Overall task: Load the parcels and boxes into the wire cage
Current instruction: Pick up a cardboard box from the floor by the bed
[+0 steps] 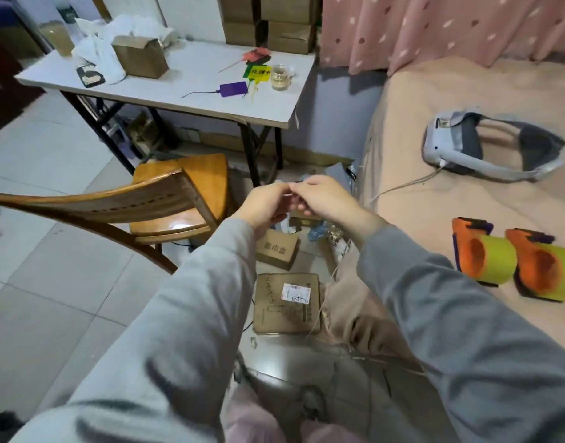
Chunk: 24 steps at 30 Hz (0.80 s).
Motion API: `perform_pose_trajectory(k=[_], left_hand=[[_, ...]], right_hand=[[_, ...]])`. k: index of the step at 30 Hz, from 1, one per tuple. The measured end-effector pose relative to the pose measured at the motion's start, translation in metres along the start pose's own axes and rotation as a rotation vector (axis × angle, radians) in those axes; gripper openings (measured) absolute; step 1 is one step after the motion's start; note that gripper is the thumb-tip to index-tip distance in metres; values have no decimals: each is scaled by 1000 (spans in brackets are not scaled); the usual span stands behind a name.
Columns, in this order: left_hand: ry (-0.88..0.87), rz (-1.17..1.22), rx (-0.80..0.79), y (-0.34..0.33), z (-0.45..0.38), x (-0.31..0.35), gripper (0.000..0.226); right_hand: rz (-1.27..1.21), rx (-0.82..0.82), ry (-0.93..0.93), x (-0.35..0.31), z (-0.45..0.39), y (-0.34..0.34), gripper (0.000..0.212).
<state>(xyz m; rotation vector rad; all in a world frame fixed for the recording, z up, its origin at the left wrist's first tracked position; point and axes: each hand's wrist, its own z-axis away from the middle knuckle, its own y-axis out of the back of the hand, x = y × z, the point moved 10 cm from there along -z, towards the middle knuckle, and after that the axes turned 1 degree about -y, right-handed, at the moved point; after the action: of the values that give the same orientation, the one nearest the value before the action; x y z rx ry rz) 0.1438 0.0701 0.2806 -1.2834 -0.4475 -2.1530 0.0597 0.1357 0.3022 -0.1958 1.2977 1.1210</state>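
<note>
My left hand (265, 204) and my right hand (324, 196) meet fingertip to fingertip above the floor, pinching a small thin item I cannot make out. Below them on the floor lie a flat cardboard parcel (286, 318) with a white label and a small printed brown box (276, 249). Another box (302, 220) is partly hidden under my hands. Thin wires (338, 266) run beside the bed edge; I cannot tell whether they belong to the cage. A brown box (140, 57) stands on the table.
A wooden chair (179, 199) stands to the left and a white folding table (185, 97) with tags and a glass cup (280, 76) stands behind it. Stacked boxes (287, 20) sit at the back. The bed (434, 91) at right holds a headset (486, 145) and two orange-green rolls (486, 254).
</note>
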Motion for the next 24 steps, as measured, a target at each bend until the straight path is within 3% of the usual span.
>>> perform_pose_trajectory(k=[12,24], left_hand=[[126,-15,-27,23,-105,-107,20],[224,-88,-35,50,-333,-382,25]], right_hand=[[-92,3,-121,107,-86,-71,28],[-96,84,-229,376,-261,-216,22]])
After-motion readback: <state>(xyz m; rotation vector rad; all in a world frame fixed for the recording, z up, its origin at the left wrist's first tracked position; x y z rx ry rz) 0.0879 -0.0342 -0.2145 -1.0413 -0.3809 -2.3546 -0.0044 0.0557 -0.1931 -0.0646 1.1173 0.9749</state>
